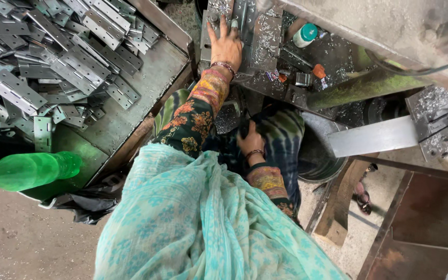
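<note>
My left hand (226, 45) reaches forward and lies flat, fingers spread, on a grey metal plate (219, 15) on the machine bed (265, 36), which is strewn with metal shavings. My right hand (251, 142) rests low at my lap with its fingers curled around a small dark object (243, 127); what the object is cannot be made out. Both wrists wear bangles, and both sleeves are floral. A turquoise scarf (193, 228) covers my front.
A metal tray (146, 78) at the left holds a heap of several steel hinges (53, 57). A green plastic bottle (27, 170) lies by the tray's near edge. A white container with a teal cap (305, 35) stands on the machine. A steel bar (374, 136) juts from the right. A sandalled foot (362, 194) is on the floor.
</note>
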